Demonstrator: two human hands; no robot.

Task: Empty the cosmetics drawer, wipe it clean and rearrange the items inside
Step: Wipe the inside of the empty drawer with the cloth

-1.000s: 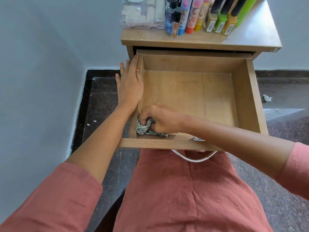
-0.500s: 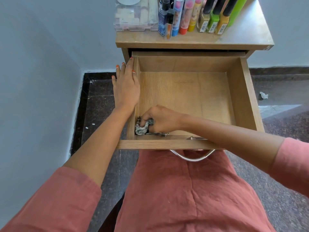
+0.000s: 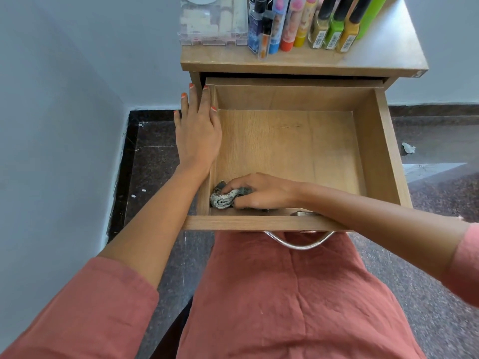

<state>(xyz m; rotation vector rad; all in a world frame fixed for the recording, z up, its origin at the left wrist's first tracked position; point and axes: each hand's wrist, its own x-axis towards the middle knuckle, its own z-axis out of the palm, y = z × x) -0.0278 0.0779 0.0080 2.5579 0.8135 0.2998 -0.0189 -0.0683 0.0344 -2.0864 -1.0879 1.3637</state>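
Observation:
The wooden drawer (image 3: 386,141) is pulled out and holds nothing but a crumpled grey patterned cloth (image 3: 224,198) in its front left corner. My right hand (image 3: 261,194) grips that cloth and presses it against the drawer floor. My left hand (image 3: 198,133) lies flat with straight fingers along the drawer's left wall. On the cabinet top (image 3: 388,51) stand several cosmetic bottles and tubes (image 3: 311,22) beside a clear plastic organiser box (image 3: 212,22).
A grey wall runs close on the left. The dark speckled floor (image 3: 153,161) surrounds the cabinet, with a small white scrap (image 3: 409,147) lying on the right. The drawer's metal handle (image 3: 300,243) hangs over my lap.
My right hand has turned the cloth in the front left corner, so more of the cloth shows past the fingers. The left hand stays on the drawer wall.

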